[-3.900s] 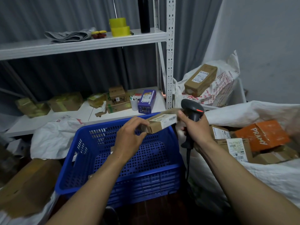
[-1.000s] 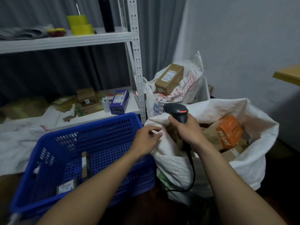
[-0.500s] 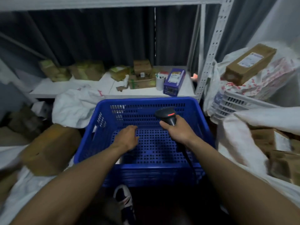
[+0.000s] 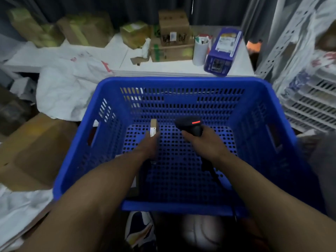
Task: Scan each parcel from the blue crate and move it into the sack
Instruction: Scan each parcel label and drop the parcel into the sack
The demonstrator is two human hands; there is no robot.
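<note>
Small cardboard parcel (image 4: 153, 129) with a white label on its side, upright on a narrow edge, low inside the blue crate (image 4: 181, 81). Touching the perforated floor or just above it: not clear. Pinched at its lower part by the left hand (image 4: 148, 145), fingers and thumb curled round it. Just beside it to the right, not touching it, a black scanner (image 4: 190, 125) with a red bar lit on its head, clasped in the right hand (image 4: 202, 141). Dark cable (image 4: 211, 170) trailing back under the right forearm over the crate floor. Under the left forearm, by the crate's near wall, another brown parcel (image 4: 135, 185), mostly hidden.

Behind the crate, a white shelf (image 4: 181, 70) carrying stacked cardboard boxes (image 4: 172, 33), a white cup (image 4: 200, 50) and a purple box (image 4: 224, 51) near the front edge. Left of the crate, crumpled white bag cloth (image 4: 61, 91) and, nearer, a large cardboard box (image 4: 36, 148). To the right, a white slatted basket (image 4: 312, 110). Below the crate's near rim, a shoe (image 4: 140, 231).
</note>
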